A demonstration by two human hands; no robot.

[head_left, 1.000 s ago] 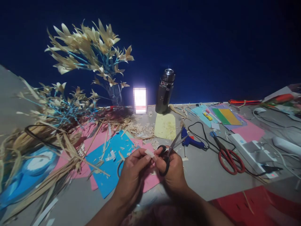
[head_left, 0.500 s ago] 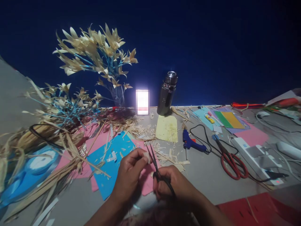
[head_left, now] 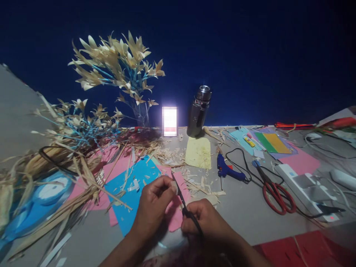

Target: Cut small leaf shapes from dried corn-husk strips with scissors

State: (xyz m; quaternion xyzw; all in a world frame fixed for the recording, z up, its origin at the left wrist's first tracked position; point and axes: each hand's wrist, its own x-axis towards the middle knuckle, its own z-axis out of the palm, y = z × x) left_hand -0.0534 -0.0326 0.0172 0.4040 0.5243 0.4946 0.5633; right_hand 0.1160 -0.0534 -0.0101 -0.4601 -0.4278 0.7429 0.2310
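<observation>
- Now, in the head view, shows black-handled metal scissors [head_left: 185, 212] with blades drawn together from an open V; probably marks a snip just made, or a pause between snips.
- Pinches a small pale flat piece [head_left: 174, 185] between thumb and fingers of the left hand [head_left: 154, 196], just beside the blades, above a pink sheet [head_left: 175, 215].
- Grips the scissors in the curled right hand [head_left: 204, 218].
- Across the grey work surface [head_left: 241, 213], shows pale shavings [head_left: 167, 152], a bright blue sheet [head_left: 152, 171] and a pale yellow sheet [head_left: 198, 152].
- Farther right, shows a dark blue glue gun [head_left: 227, 170], red-handled scissors [head_left: 266, 179] and a white power strip [head_left: 289, 177].
- Behind, shows a dark metallic bottle [head_left: 196, 118] upright near cream flowers on blue stems [head_left: 122, 55], against a deep blue backdrop [head_left: 250, 55].
</observation>
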